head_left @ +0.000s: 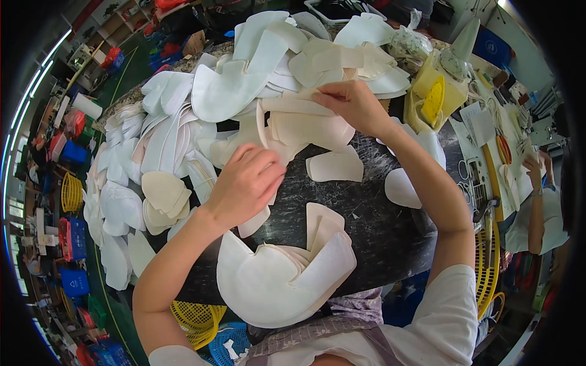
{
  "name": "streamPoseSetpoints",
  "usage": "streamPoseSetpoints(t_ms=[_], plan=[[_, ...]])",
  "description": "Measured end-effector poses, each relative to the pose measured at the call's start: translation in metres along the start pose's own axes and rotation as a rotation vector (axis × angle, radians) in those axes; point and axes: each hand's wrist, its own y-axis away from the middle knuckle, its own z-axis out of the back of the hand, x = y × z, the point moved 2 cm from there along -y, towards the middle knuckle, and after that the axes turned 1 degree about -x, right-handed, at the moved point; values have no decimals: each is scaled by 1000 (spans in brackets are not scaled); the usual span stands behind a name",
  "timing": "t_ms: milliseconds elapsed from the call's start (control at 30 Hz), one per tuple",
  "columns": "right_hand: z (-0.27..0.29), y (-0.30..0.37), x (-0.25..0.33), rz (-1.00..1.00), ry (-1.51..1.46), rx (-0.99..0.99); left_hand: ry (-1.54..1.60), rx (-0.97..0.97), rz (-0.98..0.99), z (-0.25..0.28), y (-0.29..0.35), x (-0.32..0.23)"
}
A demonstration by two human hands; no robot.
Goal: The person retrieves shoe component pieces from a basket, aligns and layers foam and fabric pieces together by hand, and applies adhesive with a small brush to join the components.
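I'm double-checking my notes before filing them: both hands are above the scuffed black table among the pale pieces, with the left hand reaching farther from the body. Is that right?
Not quite: the right hand reaches farther from the body than the left hand, as the head view shows. Both are indeed above the scuffed black table among the pale pieces.

Here on the table (390,238), the main pile (232,91) spreads beyond the held piece (296,108) in the right hand's (354,104) grip and off to its left, running past the left hand (247,182), with the tub (450,88) away to the right. Nearer the body from that grip lies a loose piece (336,166), and nearer again, at the table's near edge, sits the front stack (284,280).
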Motion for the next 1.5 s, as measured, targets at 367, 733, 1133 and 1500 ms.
streamPoseSetpoints(t_ms=[367,733,1133,1500], plan=[[14,4,9,44,-5,-185,-145,-91,6,-22,-53,37],[5,27,-6,497,559,-24,-148,-155,-282,-7,-30,18],[-2,70,41,58,-161,304,-588,-224,-671,68,28,-59],[-20,151,109,-18,-648,675,281,-202,223,60,74,-116]])
